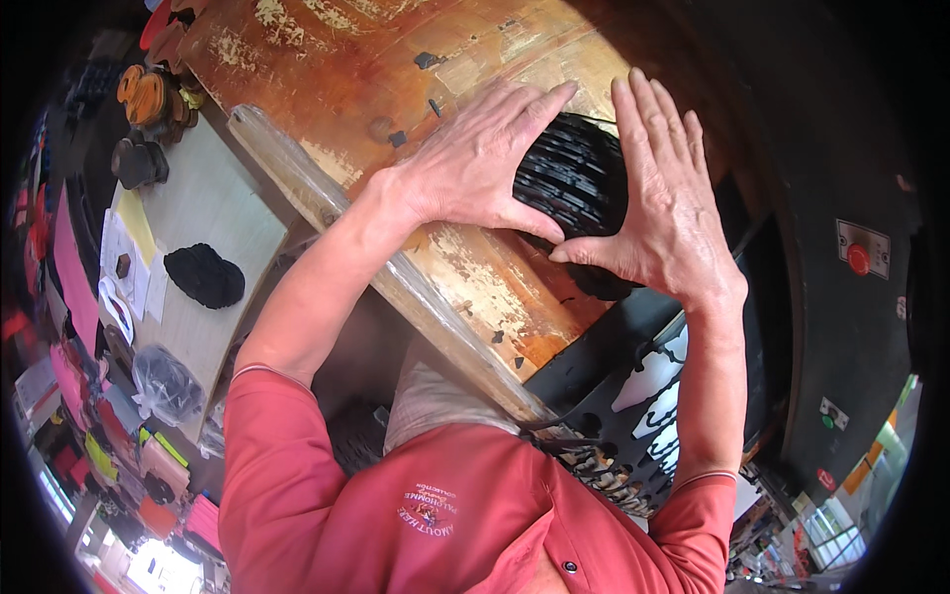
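A stack of thin black cut sheets (572, 173) lies between my two hands on the worn wooden bench. My left hand (473, 156) is on its left side, fingers stretched toward the far side and thumb along the near side. Along the right side lies my right hand (671, 213), fingers straight and pointing away, thumb out to the left. The two thumb tips meet at the near side of the stack. Both hands are open and frame the stack without closing round it. Part of another dark piece (602, 285) shows below the right thumb.
Small black scraps (427, 60) are scattered over the wooden bench (336, 69). A raised wooden rail (435, 307) edges it nearest me. On the left, a pale side table (233, 213) holds a black stack (205, 275) and papers. A dark machine panel with a red button (858, 258) stands right.
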The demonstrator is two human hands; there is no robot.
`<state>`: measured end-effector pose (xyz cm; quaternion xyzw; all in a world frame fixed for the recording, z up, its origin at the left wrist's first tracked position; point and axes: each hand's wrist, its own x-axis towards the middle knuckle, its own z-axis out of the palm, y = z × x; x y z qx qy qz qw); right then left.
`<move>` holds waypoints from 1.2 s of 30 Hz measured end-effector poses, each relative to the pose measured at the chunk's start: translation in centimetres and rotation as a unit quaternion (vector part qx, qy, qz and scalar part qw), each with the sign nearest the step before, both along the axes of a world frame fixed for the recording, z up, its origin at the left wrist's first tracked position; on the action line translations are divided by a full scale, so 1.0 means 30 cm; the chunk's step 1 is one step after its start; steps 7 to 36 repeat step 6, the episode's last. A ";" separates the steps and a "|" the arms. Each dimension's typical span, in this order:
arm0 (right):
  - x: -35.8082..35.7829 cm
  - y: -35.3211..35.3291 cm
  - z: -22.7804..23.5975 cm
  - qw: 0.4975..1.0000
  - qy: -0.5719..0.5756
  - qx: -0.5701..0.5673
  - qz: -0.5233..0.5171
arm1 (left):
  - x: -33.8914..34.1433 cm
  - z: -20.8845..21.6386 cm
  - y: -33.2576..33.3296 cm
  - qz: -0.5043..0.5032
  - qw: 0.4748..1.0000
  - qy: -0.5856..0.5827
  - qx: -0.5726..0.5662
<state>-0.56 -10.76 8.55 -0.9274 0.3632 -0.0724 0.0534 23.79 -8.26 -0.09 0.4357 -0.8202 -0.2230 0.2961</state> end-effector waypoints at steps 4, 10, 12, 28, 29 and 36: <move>0.064 0.015 -0.048 0.998 0.033 0.056 0.013 | 0.004 -0.015 0.001 0.020 0.999 -0.018 -0.037; 0.063 0.009 -0.042 0.995 0.057 0.081 0.014 | 0.004 -0.020 -0.011 0.008 0.998 -0.036 -0.057; 0.063 0.009 -0.042 0.995 0.057 0.081 0.014 | 0.004 -0.020 -0.011 0.008 0.998 -0.036 -0.057; 0.063 0.009 -0.042 0.995 0.057 0.081 0.014 | 0.004 -0.020 -0.011 0.008 0.998 -0.036 -0.057; 0.063 0.009 -0.042 0.995 0.057 0.081 0.014 | 0.004 -0.020 -0.011 0.008 0.998 -0.036 -0.057; 0.063 0.009 -0.042 0.995 0.057 0.081 0.014 | 0.004 -0.020 -0.011 0.008 0.998 -0.036 -0.057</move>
